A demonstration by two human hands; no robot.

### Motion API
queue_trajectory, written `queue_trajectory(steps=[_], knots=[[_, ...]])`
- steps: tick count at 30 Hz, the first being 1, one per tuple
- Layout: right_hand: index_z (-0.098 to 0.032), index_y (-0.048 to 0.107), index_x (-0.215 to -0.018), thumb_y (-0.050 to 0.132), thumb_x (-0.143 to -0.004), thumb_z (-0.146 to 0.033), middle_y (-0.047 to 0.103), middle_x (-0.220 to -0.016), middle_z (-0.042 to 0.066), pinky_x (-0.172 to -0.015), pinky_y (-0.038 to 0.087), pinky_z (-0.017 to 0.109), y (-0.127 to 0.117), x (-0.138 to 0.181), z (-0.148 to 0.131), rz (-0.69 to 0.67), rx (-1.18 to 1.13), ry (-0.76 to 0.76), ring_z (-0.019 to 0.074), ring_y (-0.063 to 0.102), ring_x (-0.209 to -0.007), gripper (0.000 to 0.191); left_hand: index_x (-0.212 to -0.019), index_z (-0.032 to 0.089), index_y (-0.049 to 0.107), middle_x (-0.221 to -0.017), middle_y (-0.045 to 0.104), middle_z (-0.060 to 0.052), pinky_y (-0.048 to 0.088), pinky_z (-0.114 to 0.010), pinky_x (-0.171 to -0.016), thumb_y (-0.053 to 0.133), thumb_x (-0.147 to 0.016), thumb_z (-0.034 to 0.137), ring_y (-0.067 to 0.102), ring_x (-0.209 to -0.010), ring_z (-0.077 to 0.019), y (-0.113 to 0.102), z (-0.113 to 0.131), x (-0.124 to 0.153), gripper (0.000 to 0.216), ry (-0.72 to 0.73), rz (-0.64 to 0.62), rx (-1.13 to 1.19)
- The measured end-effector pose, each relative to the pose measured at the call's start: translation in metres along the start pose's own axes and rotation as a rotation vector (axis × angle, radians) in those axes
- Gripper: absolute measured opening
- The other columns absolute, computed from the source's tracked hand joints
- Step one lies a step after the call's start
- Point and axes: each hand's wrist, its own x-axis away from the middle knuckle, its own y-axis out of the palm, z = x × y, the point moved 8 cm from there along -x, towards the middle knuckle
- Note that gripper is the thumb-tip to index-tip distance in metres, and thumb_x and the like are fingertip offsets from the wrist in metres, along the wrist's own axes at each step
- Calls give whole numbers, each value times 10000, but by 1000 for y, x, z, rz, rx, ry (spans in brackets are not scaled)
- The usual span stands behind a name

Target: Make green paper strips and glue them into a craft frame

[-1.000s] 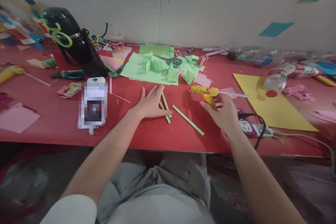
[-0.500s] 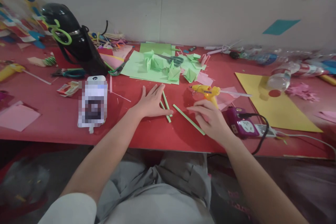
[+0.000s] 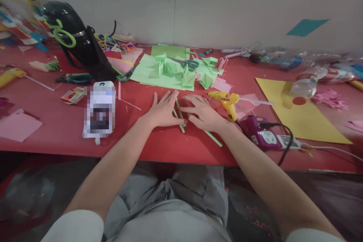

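Observation:
My left hand (image 3: 162,112) lies on the red table with its fingers stretched out. Its thumb rests across two narrow light green paper strips (image 3: 182,128) that lie close together. My right hand (image 3: 206,114) reaches over from the right, fingers extended and slightly bent, with the fingertips at the upper part of these strips. Whether those fingertips press on a strip cannot be made out. Under the right hand, a third green strip (image 3: 214,138) is partly covered; its lower end shows. A yellow glue gun (image 3: 224,98) lies just beyond the right hand.
Folded green paper pieces (image 3: 187,78) and scissors (image 3: 190,64) lie on green sheets at the back. A phone (image 3: 100,111) and a tall black bottle (image 3: 82,41) are at left. A purple power adapter (image 3: 262,132), yellow sheet (image 3: 306,117) and plastic bottle (image 3: 306,85) are at right.
My right hand has moved left, from beside the third strip to the two strips by my left hand, and now covers part of the third. My left hand has stayed put.

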Motion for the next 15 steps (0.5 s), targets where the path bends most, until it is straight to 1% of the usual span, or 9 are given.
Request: queue_trajectory(steps=[5,10,15], knots=[[-230,743,-1173,487,-836,-174,516,-1443,117,-1103,351,584,0,1,3,30,-15,17,322,421,-1353,427,-1599,212,33,-1674,95,-119,-77,-675,-1179,599,-735,669,27,-1542,-365,0,1,0,1130,3,0,-23],[-240,732,-1194,474,-842,-170,526,-1434,113,-1099,352,589,3,2,4,37,-36,14,319,433,-1341,442,-1599,255,21,-1677,70,-102,-96,-655,-1184,609,-726,687,24,-1543,-358,-2,4,1,1138,12,7,-13],[-239,735,-1183,478,-837,-164,542,-1422,118,-1083,361,596,4,2,6,47,-59,18,325,450,-1330,437,-1601,262,19,-1676,79,-99,-95,-668,-1178,609,-733,687,27,-1543,-358,-1,3,0,1132,16,15,-14]])
